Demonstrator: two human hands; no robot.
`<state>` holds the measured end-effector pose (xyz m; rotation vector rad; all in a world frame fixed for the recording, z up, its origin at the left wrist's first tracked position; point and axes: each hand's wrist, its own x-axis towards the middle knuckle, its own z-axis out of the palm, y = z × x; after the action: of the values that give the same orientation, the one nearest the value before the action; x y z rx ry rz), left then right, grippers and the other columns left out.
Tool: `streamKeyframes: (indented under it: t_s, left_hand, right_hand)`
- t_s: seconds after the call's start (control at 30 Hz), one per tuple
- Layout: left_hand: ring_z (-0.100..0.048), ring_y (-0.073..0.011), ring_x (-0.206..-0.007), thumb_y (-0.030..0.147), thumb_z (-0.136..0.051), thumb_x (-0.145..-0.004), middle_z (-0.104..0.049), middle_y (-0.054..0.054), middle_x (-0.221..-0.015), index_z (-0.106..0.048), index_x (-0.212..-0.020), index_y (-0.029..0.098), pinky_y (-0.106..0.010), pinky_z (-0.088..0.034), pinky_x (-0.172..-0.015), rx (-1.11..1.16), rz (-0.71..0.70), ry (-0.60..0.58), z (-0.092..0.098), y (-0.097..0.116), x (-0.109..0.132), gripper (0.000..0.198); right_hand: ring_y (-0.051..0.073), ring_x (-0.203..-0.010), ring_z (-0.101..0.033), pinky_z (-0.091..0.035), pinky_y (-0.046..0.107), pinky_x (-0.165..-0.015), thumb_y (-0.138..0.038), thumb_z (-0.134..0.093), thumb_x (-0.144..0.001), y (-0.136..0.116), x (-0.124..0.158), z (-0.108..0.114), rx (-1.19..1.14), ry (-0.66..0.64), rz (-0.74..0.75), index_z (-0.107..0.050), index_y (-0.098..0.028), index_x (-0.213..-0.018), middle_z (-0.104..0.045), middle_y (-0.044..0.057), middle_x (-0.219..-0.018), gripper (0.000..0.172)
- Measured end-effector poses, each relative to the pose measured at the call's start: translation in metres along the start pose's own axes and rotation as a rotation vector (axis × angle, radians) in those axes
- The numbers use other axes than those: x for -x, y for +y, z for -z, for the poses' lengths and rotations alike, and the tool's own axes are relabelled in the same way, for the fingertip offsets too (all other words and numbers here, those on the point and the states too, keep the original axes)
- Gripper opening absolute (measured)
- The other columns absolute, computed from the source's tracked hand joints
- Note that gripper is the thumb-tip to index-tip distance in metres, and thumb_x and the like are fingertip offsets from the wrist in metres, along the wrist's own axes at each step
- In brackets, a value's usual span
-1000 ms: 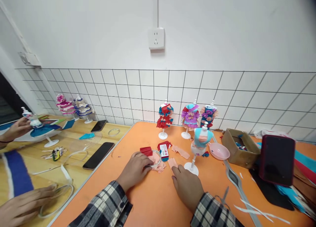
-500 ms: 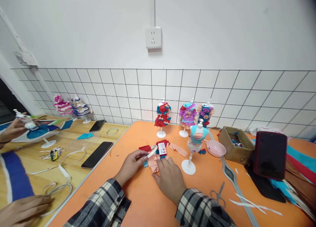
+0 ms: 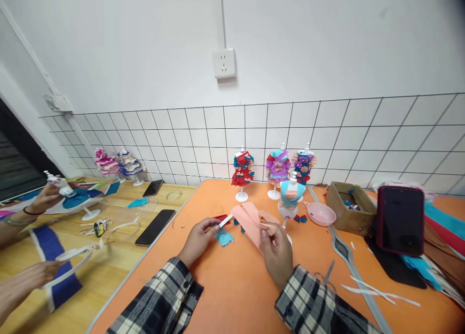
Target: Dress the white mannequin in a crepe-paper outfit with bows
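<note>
My left hand (image 3: 199, 238) pinches a short white strip (image 3: 225, 220) between thumb and fingers, its free end pointing up and right. In my right hand (image 3: 277, 251) is a folded piece of peach crepe paper (image 3: 248, 220), raised above the orange table. Blue crepe paper scraps (image 3: 224, 237) lie beside my left fingers, with a bit of red (image 3: 222, 218) behind them. A small white dress form (image 3: 287, 211) with a light blue and peach top stands just beyond my right hand, its base partly hidden.
Three dressed forms (image 3: 242, 174) stand at the back. To the right are a pink dish (image 3: 321, 214), a cardboard box (image 3: 349, 208), a phone (image 3: 400, 220), scissors (image 3: 328, 275) and white strips (image 3: 381, 291). A co-worker's hands (image 3: 47, 198) hold another form and white tape on the left.
My right hand has picked up the peach crepe paper from the pile and moved right with it. My left hand still holds the white strip. The co-worker's lower hand has lifted white tape.
</note>
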<state>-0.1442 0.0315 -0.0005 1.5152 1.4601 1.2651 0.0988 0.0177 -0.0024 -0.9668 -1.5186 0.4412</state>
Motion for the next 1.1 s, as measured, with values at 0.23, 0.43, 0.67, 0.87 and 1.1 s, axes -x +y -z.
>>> streamKeyframes:
  t_s: [0.23, 0.43, 0.67, 0.87, 1.1]
  left_hand:
    - [-0.066, -0.0254, -0.09, 0.043, -0.07, -0.075, -0.074, -0.01, -0.098, -0.07, -0.093, 0.015, -0.034, -0.05, -0.08, 0.117, 0.065, 0.025, -0.001, -0.001, 0.0, 0.033]
    - [-0.065, -0.0229, -0.086, 0.044, -0.069, -0.076, -0.073, -0.01, -0.097, -0.069, -0.095, 0.015, -0.031, -0.049, -0.077, 0.177, 0.099, 0.025, -0.004, -0.002, 0.0, 0.035]
    - [-0.065, -0.0224, -0.084, 0.048, -0.07, -0.074, -0.073, -0.009, -0.095, -0.068, -0.095, 0.014, -0.031, -0.049, -0.076, 0.201, 0.1, 0.02, -0.005, -0.008, -0.002, 0.04]
    - [-0.067, -0.0229, -0.087, 0.054, -0.058, -0.083, -0.072, -0.01, -0.099, -0.065, -0.106, 0.013, -0.033, -0.051, -0.079, 0.12, 0.036, 0.003, -0.005, -0.012, -0.003, 0.047]
    - [-0.062, -0.0231, -0.086, 0.029, -0.069, -0.077, -0.071, -0.007, -0.085, -0.074, -0.08, 0.02, -0.034, -0.047, -0.084, -0.234, -0.18, -0.183, -0.001, -0.01, 0.001, 0.01]
  right_hand:
    - [0.021, -0.1, -0.061, -0.047, 0.035, -0.088, -0.008, -0.045, -0.076, -0.013, 0.028, 0.034, -0.034, -0.582, 0.218, -0.065, -0.023, -0.094, -0.069, 0.006, -0.106, 0.031]
    - [0.025, -0.12, -0.052, -0.032, 0.048, -0.107, -0.017, -0.052, -0.076, -0.005, 0.015, 0.041, 0.181, -0.879, 0.194, -0.066, -0.029, -0.114, -0.064, 0.004, -0.125, 0.041]
    - [0.021, -0.09, -0.062, -0.046, 0.029, -0.074, -0.018, -0.044, -0.092, 0.014, -0.007, 0.013, 0.659, -0.692, 0.007, -0.067, -0.023, -0.108, -0.066, 0.007, -0.1, 0.029]
    - [0.018, -0.082, -0.062, -0.042, 0.026, -0.065, -0.016, -0.045, -0.093, 0.009, -0.018, -0.042, 0.59, -0.623, 0.164, -0.067, -0.023, -0.101, -0.064, 0.006, -0.102, 0.025]
    - [0.018, -0.084, -0.063, -0.043, 0.027, -0.071, -0.02, -0.051, -0.091, 0.006, -0.02, -0.036, 0.489, -0.674, 0.169, -0.067, -0.022, -0.094, -0.069, 0.004, -0.088, 0.017]
